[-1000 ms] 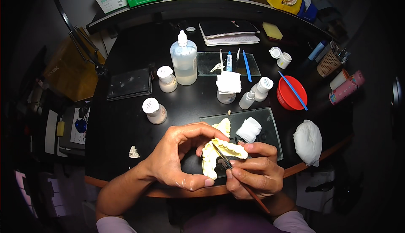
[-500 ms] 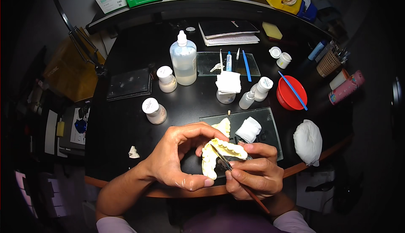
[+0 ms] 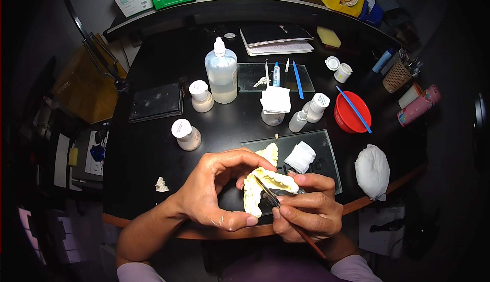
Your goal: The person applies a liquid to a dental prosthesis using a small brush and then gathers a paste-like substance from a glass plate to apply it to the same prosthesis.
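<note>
My left hand (image 3: 208,192) curves round a pale yellow dental cast (image 3: 252,200), gripping its arch between thumb and fingers. In my right hand (image 3: 314,211) is a thin brush (image 3: 309,241) with a reddish-brown handle, held like a pen. Its dark tip rests at the inner side of the arch, near the bend; whether it touches is too small to tell. The fingers of my right hand also steady the cast's right end. Just beyond lies a second yellow cast piece (image 3: 269,153) on a glass slab (image 3: 327,165), beside a folded white tissue (image 3: 300,157).
White-capped powder jars (image 3: 187,135) and a large clear bottle (image 3: 221,75) stand left of centre. A small dropper bottle (image 3: 298,121) sits near a red bowl (image 3: 349,116) with a blue stick across it. At right lies a white wrapped bundle (image 3: 372,173).
</note>
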The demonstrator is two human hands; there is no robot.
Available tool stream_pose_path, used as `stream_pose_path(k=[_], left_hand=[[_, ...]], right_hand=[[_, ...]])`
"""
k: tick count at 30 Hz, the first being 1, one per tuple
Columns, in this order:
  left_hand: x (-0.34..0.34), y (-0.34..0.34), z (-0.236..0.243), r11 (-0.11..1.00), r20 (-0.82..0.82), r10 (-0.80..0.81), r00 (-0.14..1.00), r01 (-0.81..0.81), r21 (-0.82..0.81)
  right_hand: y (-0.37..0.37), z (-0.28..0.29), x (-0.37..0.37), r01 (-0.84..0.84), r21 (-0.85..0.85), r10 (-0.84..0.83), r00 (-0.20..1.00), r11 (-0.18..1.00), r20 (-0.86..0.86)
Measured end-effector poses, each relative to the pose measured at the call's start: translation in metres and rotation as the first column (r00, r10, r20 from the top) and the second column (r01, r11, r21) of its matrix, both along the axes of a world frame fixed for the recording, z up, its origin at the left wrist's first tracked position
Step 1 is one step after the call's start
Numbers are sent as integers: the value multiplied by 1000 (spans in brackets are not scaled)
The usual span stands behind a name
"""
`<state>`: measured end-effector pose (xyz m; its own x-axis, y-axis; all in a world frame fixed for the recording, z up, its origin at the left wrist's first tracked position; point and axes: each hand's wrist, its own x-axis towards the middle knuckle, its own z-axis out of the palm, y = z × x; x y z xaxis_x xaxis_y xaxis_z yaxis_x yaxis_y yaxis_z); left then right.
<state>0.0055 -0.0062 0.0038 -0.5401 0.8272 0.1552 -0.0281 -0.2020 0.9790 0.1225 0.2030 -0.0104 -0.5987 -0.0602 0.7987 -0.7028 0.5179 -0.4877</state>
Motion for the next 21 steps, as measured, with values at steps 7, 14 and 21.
stream_pose_path(k=[7,14,21], left_hand=[[0,0,-1,1000,-9,-4,1000,4,-11],[1,1,-1,1000,-21,6,1000,-6,-8],[-1,2,-4,996,29,39,999,-41,76]], right_hand=[[1,-1,0,-3,-17,3,1000,1000,-9],[2,-2,1,6,-2,-6,1000,1000,-7],[44,12,9,229,-76,-240,945,970,-220]])
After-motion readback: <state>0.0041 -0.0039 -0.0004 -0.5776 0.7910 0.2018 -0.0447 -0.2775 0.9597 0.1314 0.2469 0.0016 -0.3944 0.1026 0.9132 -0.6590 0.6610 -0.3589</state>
